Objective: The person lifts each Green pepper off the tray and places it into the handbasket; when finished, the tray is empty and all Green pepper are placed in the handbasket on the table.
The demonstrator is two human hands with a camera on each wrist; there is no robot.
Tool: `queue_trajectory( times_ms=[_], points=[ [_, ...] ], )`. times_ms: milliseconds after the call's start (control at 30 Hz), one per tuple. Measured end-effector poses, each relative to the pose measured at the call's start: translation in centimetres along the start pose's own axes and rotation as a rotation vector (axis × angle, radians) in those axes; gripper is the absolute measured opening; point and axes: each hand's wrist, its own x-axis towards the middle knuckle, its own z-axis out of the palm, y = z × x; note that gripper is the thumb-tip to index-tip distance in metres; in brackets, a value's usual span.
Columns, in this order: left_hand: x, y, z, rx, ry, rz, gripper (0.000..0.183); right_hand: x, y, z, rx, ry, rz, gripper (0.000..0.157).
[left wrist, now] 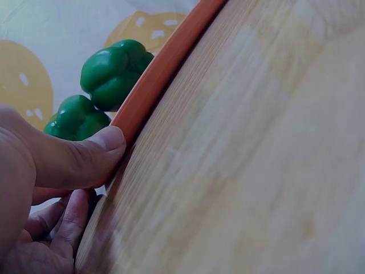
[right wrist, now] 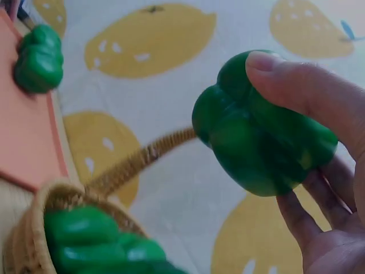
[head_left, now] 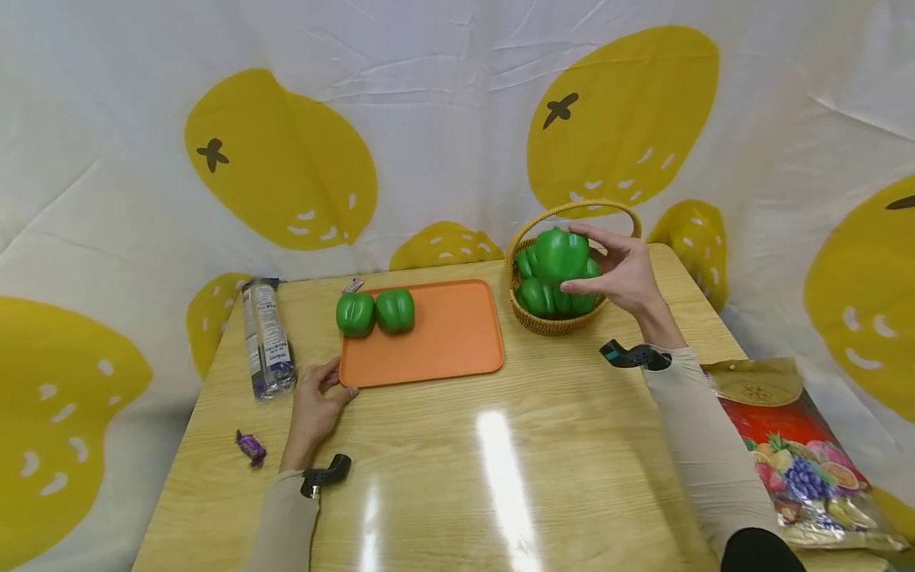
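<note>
My right hand (head_left: 627, 268) holds a green bell pepper (head_left: 561, 253) between thumb and fingers, above the wicker basket (head_left: 546, 325). In the right wrist view the thumb lies on one side of this bell pepper (right wrist: 251, 137) and the fingers on the other. More green peppers (right wrist: 85, 234) lie inside the basket. My left hand (head_left: 317, 405) grips the near left corner of an orange tray (head_left: 443, 334), its thumb on the rim (left wrist: 154, 85) in the left wrist view. Two green peppers (head_left: 395, 310) sit side by side at the tray's far left.
Left of the tray lies a clear plastic package (head_left: 268, 338). A purple-wrapped candy (head_left: 251, 448) is nearer the front, and another small wrapper (head_left: 353, 285) lies behind the tray. A red fruit-printed bag (head_left: 808, 461) is at the right. A lemon-patterned cloth (head_left: 443, 143) hangs behind the table.
</note>
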Motion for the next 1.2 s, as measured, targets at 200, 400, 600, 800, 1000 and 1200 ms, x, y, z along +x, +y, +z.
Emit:
queue_trajectory(
  times_ms=[200,400,600,800,1000,1200],
  points=[
    [0.0,0.0,0.0,-0.003,0.009,-0.006,0.069,0.6,2.5,-2.6,-0.031,0.067,0.124,0.074],
    [-0.1,-0.4,0.1,-0.030,0.002,-0.022,0.069,1.9,5.1,-3.9,-0.043,0.072,0.178,0.074],
    [0.0,-0.5,0.1,-0.044,-0.012,-0.025,0.069,2.6,6.8,-5.2,-0.058,0.053,0.225,0.077],
    [-0.1,-0.4,-0.1,-0.040,-0.008,-0.023,0.069,2.8,8.0,-6.3,-0.152,-0.035,0.321,0.078],
    [-0.4,1.4,-0.3,-0.035,-0.010,-0.024,0.067,3.3,8.9,-6.9,-0.209,-0.146,0.352,0.079],
    [-0.8,3.4,-0.6,-0.038,-0.014,0.011,0.065,3.6,9.0,-6.7,-0.237,-0.196,0.351,0.077]
  ],
)
